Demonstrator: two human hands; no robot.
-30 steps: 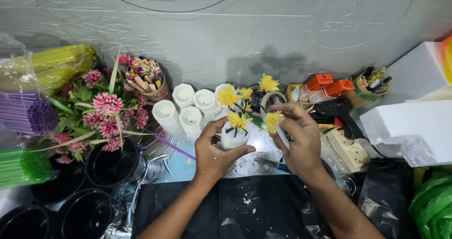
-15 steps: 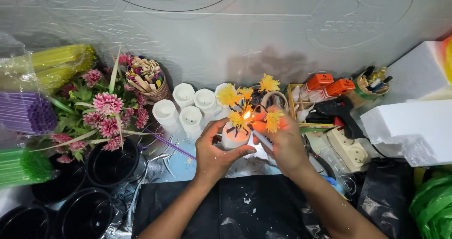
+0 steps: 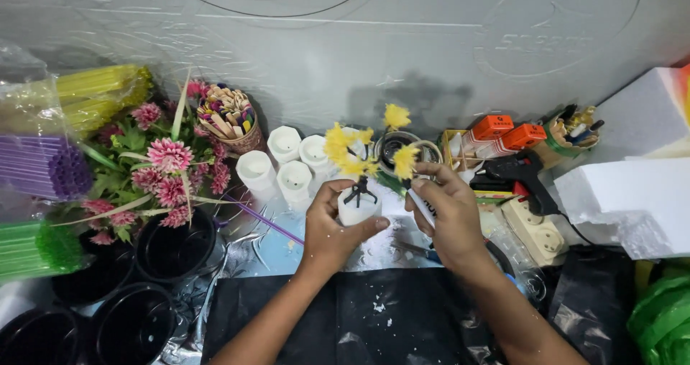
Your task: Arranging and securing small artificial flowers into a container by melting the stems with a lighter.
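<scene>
My left hand (image 3: 329,230) is wrapped around a small white pot (image 3: 357,210) that carries a thin black twig stem with several yellow flower tufts (image 3: 346,151). My right hand (image 3: 450,220) sits just right of the pot and grips a slim white lighter (image 3: 420,205). Its fingertips are close to one yellow tuft (image 3: 405,161). No flame shows. Both hands hover over a blue sheet and a black cloth (image 3: 402,322).
Several white cups (image 3: 284,160) stand behind the pot. Pink flowers (image 3: 169,171), black pots (image 3: 172,246) and bundles of purple (image 3: 39,167) and green straws (image 3: 29,246) fill the left. A black glue gun (image 3: 517,174), power strip (image 3: 535,228) and white foam blocks (image 3: 625,199) lie right.
Half a second ago a small flame burned at the flowers between my hands; it is out now. My right hand has drawn slightly right and down.
</scene>
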